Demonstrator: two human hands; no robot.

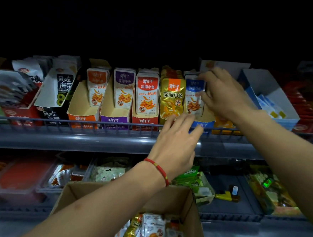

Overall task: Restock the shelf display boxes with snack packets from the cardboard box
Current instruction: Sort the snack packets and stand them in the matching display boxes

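Your right hand [221, 96] grips the blue packets [194, 97] standing in the blue display box [203, 124] on the shelf [76, 138]. Your left hand [176, 142] reaches toward that box with relaxed, empty fingers. The cardboard box [187, 200] sits below, holding more packets [153, 231].

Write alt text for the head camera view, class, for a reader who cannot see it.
A person's right hand grips blue snack packets in a shelf display box, while the open left hand reaches toward it. Orange, purple, red and gold packets stand alongside; a cardboard box of packets sits below.
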